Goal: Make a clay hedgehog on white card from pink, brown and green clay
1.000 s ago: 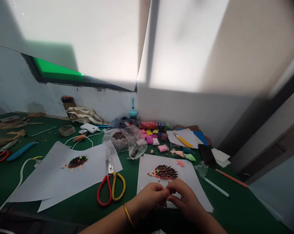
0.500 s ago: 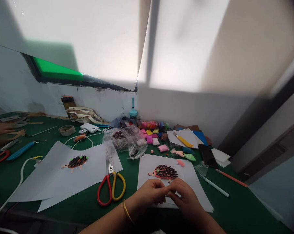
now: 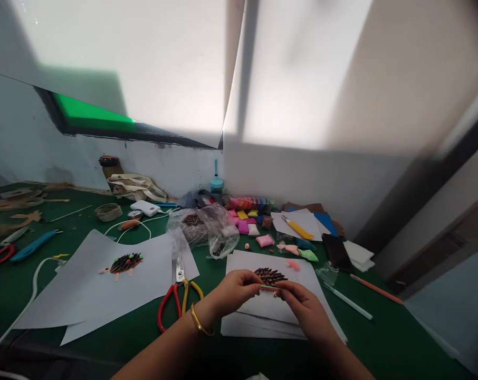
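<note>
My left hand (image 3: 238, 289) and my right hand (image 3: 302, 303) pinch the two ends of a thin light-green strip (image 3: 270, 286), perhaps modelling clay. They hold it level over a white paper stack (image 3: 263, 322). Just behind the strip lies a hedgehog figure (image 3: 271, 276) with dark, pointed spines and a pinkish body; my left hand hides its head. A lump of pink clay (image 3: 293, 265) rests on the same paper. Left of my left wrist are scissors (image 3: 171, 309) with one red and one yellow handle.
A second hedgehog figure (image 3: 126, 263) lies on paper at the left. Behind are a clear plastic bag (image 3: 223, 240), small clay packets (image 3: 265, 240), and a yellow craft knife (image 3: 300, 228). To the right are a white pen (image 3: 350, 302), a pink pencil (image 3: 375, 288) and a dark phone-like object (image 3: 337, 252).
My hands have moved up and apart, and the green strip now shows between them. My left hand now covers the hedgehog's head. Another person's hand at the far left has gone from view.
</note>
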Demonstrator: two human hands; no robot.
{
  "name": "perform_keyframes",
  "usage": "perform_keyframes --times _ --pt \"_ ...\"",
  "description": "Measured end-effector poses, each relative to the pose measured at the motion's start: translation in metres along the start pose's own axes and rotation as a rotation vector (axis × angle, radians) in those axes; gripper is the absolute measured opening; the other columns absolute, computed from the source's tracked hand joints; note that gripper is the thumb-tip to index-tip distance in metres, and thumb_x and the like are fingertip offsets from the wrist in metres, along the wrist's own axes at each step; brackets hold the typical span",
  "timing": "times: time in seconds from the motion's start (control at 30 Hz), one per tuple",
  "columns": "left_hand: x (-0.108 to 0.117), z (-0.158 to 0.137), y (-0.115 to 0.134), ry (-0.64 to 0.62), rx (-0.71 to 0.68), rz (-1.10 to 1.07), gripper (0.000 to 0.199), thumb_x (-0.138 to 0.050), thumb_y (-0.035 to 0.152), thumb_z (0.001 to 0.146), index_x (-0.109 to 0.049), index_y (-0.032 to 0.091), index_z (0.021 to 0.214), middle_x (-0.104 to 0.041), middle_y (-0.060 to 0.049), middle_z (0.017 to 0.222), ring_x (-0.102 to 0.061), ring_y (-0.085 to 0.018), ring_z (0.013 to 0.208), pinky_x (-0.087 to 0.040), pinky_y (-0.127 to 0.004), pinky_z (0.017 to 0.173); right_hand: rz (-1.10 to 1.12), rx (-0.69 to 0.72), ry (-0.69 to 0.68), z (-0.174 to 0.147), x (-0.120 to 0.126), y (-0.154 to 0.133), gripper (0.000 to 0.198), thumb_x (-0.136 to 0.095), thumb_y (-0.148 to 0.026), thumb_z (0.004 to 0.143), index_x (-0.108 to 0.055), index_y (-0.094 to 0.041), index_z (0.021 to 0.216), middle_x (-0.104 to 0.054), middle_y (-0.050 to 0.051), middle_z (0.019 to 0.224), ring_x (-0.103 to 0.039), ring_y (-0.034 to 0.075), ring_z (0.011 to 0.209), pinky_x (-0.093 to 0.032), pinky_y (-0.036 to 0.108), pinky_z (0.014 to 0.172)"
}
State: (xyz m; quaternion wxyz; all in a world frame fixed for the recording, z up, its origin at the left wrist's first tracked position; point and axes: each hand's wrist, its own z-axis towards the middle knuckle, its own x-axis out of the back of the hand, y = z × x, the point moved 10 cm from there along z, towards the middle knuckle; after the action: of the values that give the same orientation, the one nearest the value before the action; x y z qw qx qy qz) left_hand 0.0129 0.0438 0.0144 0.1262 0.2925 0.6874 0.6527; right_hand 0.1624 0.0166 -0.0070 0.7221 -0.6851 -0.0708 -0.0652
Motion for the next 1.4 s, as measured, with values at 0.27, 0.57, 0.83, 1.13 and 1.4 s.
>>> perform_keyframes --times 0.27,0.57,0.83,1.13,1.4 --pt "-0.013 0.003 -0.003 -0.044 0.016 -0.110 0.030 -0.059 0.038 0.076 -0.066 0.011 0.088 -0.064 -0.005 0.077 -0.055 -0.013 0.069 -0.042 -0.026 0.065 -0.078 0.085 -0.069 0.002 -0.011 -0.011 0.029 -0.058 -0.041 0.081 -0.069 -0.025 0.103 -0.066 0.006 0.107 -0.060 0.024 0.099 -0.046 0.039 0.091" --pt "-0.024 0.004 -0.010 -0.085 0.002 0.000 0.031 -0.060 0.040 0.075 -0.066 0.012 0.086 -0.063 -0.003 0.071 -0.055 -0.013 0.066 -0.043 -0.025 0.061 -0.272 0.289 -0.027 -0.006 -0.017 -0.034 0.018 -0.057 -0.038 0.083 -0.069 -0.026 0.089 -0.067 0.004 0.092 -0.060 0.021 0.088 -0.048 0.033 0.081" --pt "0.048 0.017 0.009 0.306 -0.147 0.797 0.029 -0.045 0.022 0.085 -0.066 0.022 0.104 -0.065 -0.006 0.107 -0.057 -0.019 0.097 -0.041 -0.030 0.085 -0.081 0.081 0.075 0.003 0.009 -0.012 0.035 -0.047 -0.047 0.086 -0.059 -0.021 0.107 -0.068 0.006 0.085 -0.060 0.020 0.082 -0.047 0.033 0.078" --pt "0.065 0.048 -0.029 0.248 -0.015 1.215 0.023 -0.049 0.025 0.083 -0.070 0.019 0.089 -0.064 -0.012 0.093 -0.059 -0.023 0.090 -0.043 -0.033 0.078 -0.078 0.015 0.031 0.005 0.008 -0.009 0.034 -0.055 -0.052 0.080 -0.062 -0.019 0.074 -0.057 0.000 0.057 -0.052 0.015 0.060 -0.041 0.027 0.060" --pt "0.047 0.015 0.017 0.395 -0.229 0.967 0.025 -0.055 0.026 0.082 -0.065 0.021 0.104 -0.060 -0.008 0.098 -0.054 -0.022 0.094 -0.041 -0.034 0.084 0.293 -0.119 -0.026 0.007 -0.004 -0.003 0.037 -0.064 -0.048 0.075 -0.060 -0.019 0.098 -0.069 0.007 0.089 -0.060 0.020 0.079 -0.044 0.032 0.069"
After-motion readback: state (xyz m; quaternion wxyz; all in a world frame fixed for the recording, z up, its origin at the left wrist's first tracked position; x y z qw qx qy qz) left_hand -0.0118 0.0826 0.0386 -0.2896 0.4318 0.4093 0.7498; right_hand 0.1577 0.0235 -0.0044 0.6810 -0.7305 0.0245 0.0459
